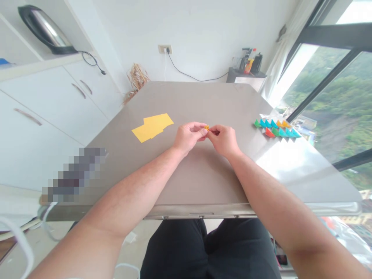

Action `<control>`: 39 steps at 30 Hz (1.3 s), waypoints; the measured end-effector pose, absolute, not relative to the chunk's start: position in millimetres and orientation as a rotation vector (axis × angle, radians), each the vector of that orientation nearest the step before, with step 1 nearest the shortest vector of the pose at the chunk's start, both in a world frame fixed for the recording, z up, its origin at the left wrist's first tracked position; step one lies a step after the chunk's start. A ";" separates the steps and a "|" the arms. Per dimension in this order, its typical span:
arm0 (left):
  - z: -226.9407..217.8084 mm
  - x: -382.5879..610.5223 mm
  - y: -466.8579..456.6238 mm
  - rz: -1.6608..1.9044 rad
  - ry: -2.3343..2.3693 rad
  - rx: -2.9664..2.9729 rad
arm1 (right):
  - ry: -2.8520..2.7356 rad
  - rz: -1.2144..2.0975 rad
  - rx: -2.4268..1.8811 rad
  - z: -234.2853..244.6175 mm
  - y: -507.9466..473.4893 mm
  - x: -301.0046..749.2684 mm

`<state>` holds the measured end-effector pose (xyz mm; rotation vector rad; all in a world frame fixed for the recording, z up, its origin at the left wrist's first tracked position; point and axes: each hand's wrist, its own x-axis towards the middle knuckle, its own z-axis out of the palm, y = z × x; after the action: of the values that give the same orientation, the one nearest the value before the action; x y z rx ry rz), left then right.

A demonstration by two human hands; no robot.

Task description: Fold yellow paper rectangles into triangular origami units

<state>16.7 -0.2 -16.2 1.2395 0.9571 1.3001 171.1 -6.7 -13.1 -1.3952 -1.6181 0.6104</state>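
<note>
- Orange in colour, a small folded paper piece [207,127] sits above the middle of the table [203,182], pinched between both hands; its exact fold is too small to make out.
- Left hand [188,136]: closed on the small folded paper piece, thumb and fingertips pressed to its left end; forearm crosses the table's near edge.
- Right hand [224,140]: likewise closed on the small folded paper piece, pinching its right end; the two hands meet fingertip to fingertip over the table's centre.
- Table: grey, smooth, faintly reflective; near edge runs just above the person's black trousers [209,248].
- Yellow paper sheets [152,127]: lying flat and overlapping on the table's left half, near the left hand but apart from it.
- Folded paper triangles [276,128]: green, blue, orange and red, set in two close rows at the table's right edge, well apart from the right hand.
- Kettle [46,29]: on a shelf beyond the table's left side, above white cabinet doors [52,104].
- Wall socket [165,49]: behind the table's far edge, with a black cable [192,77] plugged in; dried plant [137,77] at the far left corner.
- Bottles [250,60]: on a small unit past the table's far right corner; window [334,97] along the table's right side.
</note>
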 end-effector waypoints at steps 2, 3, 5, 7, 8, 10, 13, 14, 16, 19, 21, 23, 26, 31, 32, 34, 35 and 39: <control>-17.1 15.2 1.4 1.304 0.974 1.225 | -1.620 0.596 -1.385 -12.8 -7.3 170.2; -17.3 14.1 2.5 1.306 0.976 1.194 | -1.617 0.590 -1.372 -12.5 -7.9 169.8; -16.9 11.3 5.3 1.304 0.964 1.106 | -1.618 0.568 -1.321 -12.1 -9.6 169.0; -16.0 8.2 7.9 1.308 0.952 1.025 | -1.648 0.514 -1.242 -12.8 -10.9 168.5; -15.5 7.0 9.0 1.311 0.947 1.000 | -1.671 0.478 -1.199 -13.7 -11.2 168.3; -14.9 5.4 10.3 1.311 0.938 0.980 | -1.707 0.408 -1.130 -16.3 -11.0 167.9; -14.8 5.4 10.2 1.287 0.935 0.987 | -1.734 0.342 -1.115 -20.0 -9.9 167.6; -15.0 5.7 9.9 1.280 0.937 0.989 | -1.741 0.326 -1.128 -20.6 -9.6 167.6; -15.3 6.3 9.6 1.276 0.940 0.989 | -1.757 0.300 -1.159 -20.7 -9.5 167.5; -15.7 6.4 9.9 1.290 0.934 0.989 | -1.768 0.294 -1.180 -19.3 -10.1 166.7; -15.7 6.3 10.2 1.301 0.923 0.991 | -1.761 0.295 -1.199 -18.6 -10.4 165.8; -15.4 6.2 10.2 1.310 0.912 0.991 | -1.760 0.289 -1.225 -18.5 -10.5 165.0; -14.5 6.5 9.3 1.308 0.910 1.007 | -1.794 0.267 -1.237 -19.1 -10.7 164.6; -13.4 8.3 6.8 1.290 0.931 1.053 | -1.808 0.243 -1.248 -18.4 -11.3 165.0; -13.5 8.9 6.5 1.290 0.935 1.059 | -1.800 0.245 -1.252 -18.2 -11.2 165.2; -14.1 10.1 6.0 1.291 0.937 1.073 | -1.792 0.254 -1.252 -18.2 -10.6 165.4; -14.5 10.7 5.9 1.293 0.937 1.079 | -1.797 0.262 -1.250 -18.4 -10.3 165.5; -15.8 12.1 6.4 1.306 0.946 1.084 | -1.831 0.286 -1.241 -19.9 -9.1 165.2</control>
<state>12.1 6.4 -15.8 1.0843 0.9460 1.3063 165.2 -9.1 -19.9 -1.2408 -1.8308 0.2861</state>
